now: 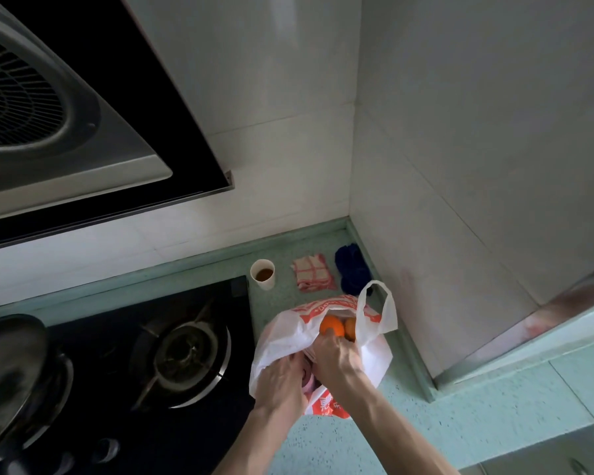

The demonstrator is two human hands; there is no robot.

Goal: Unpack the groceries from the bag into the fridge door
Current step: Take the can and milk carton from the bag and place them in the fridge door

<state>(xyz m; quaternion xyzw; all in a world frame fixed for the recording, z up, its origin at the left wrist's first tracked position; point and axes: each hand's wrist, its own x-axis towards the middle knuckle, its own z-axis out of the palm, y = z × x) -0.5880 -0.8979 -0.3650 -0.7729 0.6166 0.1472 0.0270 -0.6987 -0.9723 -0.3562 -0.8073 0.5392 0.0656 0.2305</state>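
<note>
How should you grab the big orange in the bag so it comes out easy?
Take the nearer orange around its round middle, coming down from above through the open mouth of the bag. It is a smooth ball, so fingers spread around the sides should hold best. The right hand already touches it from the near side; the left hand grips the bag's edge, probably keeping it open.

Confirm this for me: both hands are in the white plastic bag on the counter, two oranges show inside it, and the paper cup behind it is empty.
One detail is wrong. The paper cup is not empty: the head view shows brown liquid in it. The rest stands: the left hand and the right hand are in the white plastic bag on the counter, and two oranges show inside.
</note>
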